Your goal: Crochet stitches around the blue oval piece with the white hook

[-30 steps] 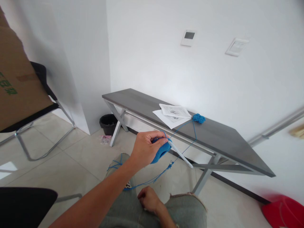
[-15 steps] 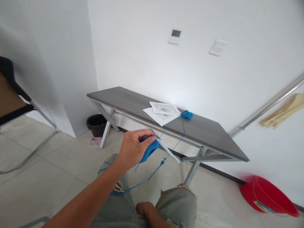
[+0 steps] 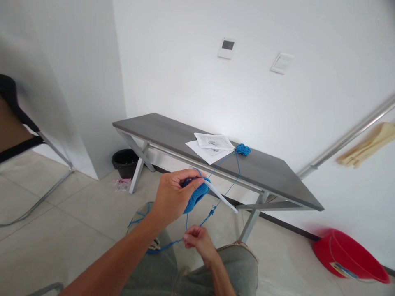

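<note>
Trousers (image 3: 236,269): pale green-grey, in the foreground, well short of the table (image 3: 268,172).
Right hand (image 3: 197,239): low in front of the table, curled right by the blue strand (image 3: 211,212); cannot tell whether clamped on it or slightly apart at the fingertips.
Left hand (image 3: 173,193): raised before the table's near edge, clamped in a pinch on the blue knitted piece (image 3: 197,196) and the white stick (image 3: 222,197).
Piece's place: under the left fingers, in front of the table and not resting on it.
Piece's handling: probably light, soft and stretchy, with little slip; hardly fragile as fabric, though likely to lose loops near the stick under a sharp tug.
Piece's hold: best taken at the stitched edge beside the stick, in a light pinch, without squashing the folds.
Stick: slanting down to the right before the table; probably light, stiff and smoother than yarn.
Strand: thin, tangled in places, hanging in front of the table; likely easy to snag.
Red bucket (image 3: 324,250): beyond the table's right end.
Papers (image 3: 206,153): overlapping, flat on the table.
Yarn bundle (image 3: 243,149): loose, just right of the papers, near the table's back edge.
</note>
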The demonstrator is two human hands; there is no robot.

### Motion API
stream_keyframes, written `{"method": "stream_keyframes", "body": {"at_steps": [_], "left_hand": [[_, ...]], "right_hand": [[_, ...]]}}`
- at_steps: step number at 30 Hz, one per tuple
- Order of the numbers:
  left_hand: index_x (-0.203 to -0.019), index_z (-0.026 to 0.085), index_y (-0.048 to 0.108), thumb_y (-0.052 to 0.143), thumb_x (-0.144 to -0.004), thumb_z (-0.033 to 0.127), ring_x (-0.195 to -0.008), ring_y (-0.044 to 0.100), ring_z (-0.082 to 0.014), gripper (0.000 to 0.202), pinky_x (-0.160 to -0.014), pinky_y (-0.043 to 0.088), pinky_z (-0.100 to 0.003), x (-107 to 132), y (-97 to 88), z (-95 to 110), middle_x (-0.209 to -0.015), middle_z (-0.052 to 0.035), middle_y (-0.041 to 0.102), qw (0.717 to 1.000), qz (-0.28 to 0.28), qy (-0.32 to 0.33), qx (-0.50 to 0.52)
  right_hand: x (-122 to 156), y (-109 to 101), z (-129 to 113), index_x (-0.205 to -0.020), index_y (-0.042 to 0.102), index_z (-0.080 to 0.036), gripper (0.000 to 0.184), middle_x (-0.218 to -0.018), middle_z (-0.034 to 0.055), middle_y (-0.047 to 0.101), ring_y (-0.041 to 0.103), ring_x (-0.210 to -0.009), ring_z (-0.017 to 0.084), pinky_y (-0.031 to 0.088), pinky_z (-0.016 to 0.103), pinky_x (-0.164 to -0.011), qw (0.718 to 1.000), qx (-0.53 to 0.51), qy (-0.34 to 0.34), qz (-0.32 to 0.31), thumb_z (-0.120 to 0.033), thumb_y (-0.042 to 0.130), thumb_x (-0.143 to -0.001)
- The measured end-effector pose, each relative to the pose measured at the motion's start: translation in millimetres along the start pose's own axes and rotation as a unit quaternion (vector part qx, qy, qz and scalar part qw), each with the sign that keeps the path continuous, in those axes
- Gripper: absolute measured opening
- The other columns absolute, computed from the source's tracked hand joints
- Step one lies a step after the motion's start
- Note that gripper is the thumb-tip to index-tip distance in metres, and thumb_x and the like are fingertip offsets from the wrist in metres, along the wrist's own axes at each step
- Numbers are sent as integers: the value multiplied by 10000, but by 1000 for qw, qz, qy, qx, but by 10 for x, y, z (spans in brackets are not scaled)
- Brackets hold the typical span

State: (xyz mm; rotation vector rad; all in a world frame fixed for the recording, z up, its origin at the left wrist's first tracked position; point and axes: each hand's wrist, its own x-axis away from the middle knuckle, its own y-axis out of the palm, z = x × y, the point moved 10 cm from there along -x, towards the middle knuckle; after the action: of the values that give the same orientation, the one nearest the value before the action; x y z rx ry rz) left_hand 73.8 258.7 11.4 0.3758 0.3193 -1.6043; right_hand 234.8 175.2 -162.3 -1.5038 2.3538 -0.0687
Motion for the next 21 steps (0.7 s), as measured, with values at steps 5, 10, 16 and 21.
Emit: {"method": "stream_keyframes", "body": {"at_steps": [5, 10, 16, 21], "left_hand": [[-847, 244, 851, 766, -836, 241, -814, 725, -164, 86, -762, 554, -252, 30, 15, 41, -891, 6, 827, 998, 26, 5, 53], [-848, 219, 847, 779, -829, 236, -829, 729, -171, 73, -766, 551, -248, 114, 168, 120, -889, -10, 825, 996, -4, 0, 92], [-822, 203, 840, 776, -824, 232, -807, 720, -175, 71, -743, 547, -251, 179, 208, 264, -875, -25, 821, 994, -16, 6, 109], [-819, 202, 838, 788, -811, 224, -760, 701, -155, 55, -702, 532, -239, 187, 208, 302, -859, -22, 818, 992, -15, 11, 127]], "right_hand": [[-641, -465, -334, -950, 728, -201, 498, -781, 23, 727, 634, -590, 139, 564, 311, -589, 986, -160, -52, 10, -683, 736, -824], [-596, -876, -1154, -1215, 769, -259, 465, -1199, 100, 755, 732, -1009, 244, 609, 394, -829, 951, -236, -191, 64, -357, 891, -777], [-374, -867, -1677, -1068, 828, -265, 205, -961, 57, 755, 714, -827, 191, 565, 322, -683, 933, -167, -310, 80, -202, 797, -876], [-328, -853, -1694, -1107, 815, -262, 218, -944, 38, 764, 705, -804, 163, 560, 289, -660, 934, -174, -302, 81, -174, 745, -921]]}}
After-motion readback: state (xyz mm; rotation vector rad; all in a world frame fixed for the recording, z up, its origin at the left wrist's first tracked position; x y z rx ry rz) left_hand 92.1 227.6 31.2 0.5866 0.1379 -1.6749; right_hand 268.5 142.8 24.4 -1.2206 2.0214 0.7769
